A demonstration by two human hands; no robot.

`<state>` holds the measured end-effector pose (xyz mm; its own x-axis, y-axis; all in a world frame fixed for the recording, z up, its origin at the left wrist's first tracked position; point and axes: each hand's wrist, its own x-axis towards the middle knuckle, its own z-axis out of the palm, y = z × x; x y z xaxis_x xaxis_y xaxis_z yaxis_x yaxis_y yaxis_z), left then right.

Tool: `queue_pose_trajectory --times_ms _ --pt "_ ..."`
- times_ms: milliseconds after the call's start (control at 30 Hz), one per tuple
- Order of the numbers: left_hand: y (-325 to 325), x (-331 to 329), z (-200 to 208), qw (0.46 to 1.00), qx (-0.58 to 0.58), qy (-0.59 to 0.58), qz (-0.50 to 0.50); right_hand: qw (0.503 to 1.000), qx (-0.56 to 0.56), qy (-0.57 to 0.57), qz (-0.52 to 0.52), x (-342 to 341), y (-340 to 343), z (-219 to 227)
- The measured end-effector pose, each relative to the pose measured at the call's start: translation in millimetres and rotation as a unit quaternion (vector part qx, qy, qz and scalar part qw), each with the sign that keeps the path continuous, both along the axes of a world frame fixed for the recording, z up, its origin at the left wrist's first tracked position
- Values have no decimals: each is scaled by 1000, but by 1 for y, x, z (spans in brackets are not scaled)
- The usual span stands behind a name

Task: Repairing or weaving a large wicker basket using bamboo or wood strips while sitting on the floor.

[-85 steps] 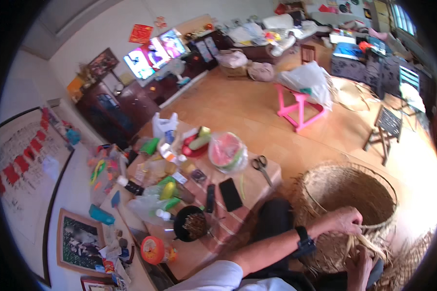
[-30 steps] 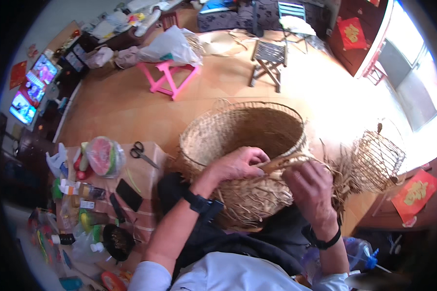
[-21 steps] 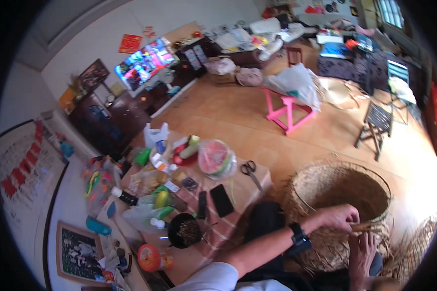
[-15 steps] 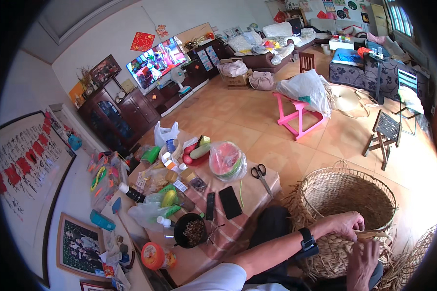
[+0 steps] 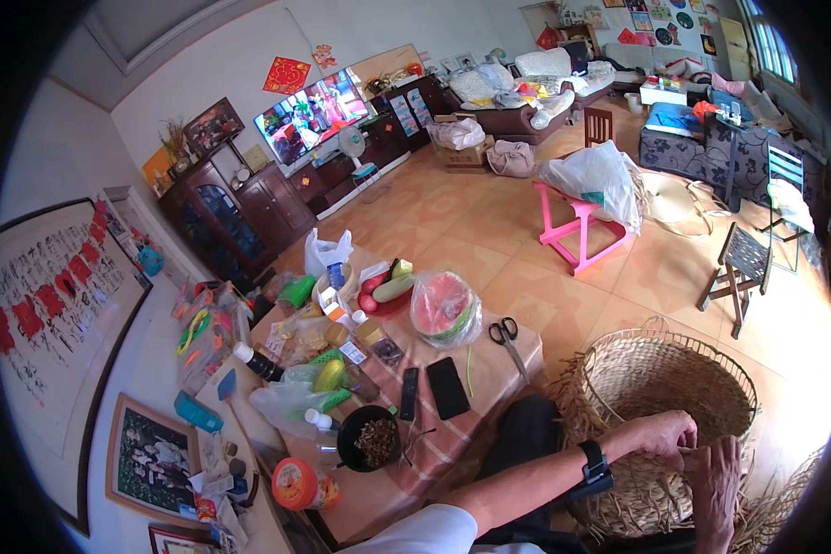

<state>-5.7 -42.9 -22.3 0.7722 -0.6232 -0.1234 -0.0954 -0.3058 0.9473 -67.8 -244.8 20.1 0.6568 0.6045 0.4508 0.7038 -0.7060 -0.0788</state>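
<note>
A person sat beside a low table (image 5: 489, 369), seen from above, working on a large round woven basket (image 5: 667, 397) that rested against their lap at the lower right. The basket stood upright with its open mouth facing up and slightly toward the room; it was wider than it was tall, so it had no clear long axis. Its wall was coarse, straw-coloured wickerwork, and loose strands fringed the base and near side like untrimmed ends.

The left hand (image 5: 660, 434), with a dark watch on the wrist, was curled over the basket's near rim, fingers clenched on the woven edge. The right hand (image 5: 716, 480) rose from the lower edge just beside it, touching the left, its fingers closed on the same stretch of rim; what exactly lay between its fingers could not be told.

The table carried a pinkish striped cloth. On it lay black-handled scissors (image 5: 508, 337), pointing toward the person, a flat black phone (image 5: 448, 388) and a slim black remote (image 5: 409, 394) side by side, a cut watermelon in clear film (image 5: 443, 309), and a dark bowl of brown bits (image 5: 374, 439). Beyond, on the orange tile floor, stood a pink stool (image 5: 577, 226) holding a white plastic bag.
</note>
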Motion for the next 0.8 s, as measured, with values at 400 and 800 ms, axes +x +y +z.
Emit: queue_pose_trajectory --times_ms 400,800 --pt "4 -4 9 998 -31 62 3 976 106 173 -82 -1 -4 -12" --pt "-10 -24 16 991 45 -90 90 959 194 151 -138 -17 10 -41"
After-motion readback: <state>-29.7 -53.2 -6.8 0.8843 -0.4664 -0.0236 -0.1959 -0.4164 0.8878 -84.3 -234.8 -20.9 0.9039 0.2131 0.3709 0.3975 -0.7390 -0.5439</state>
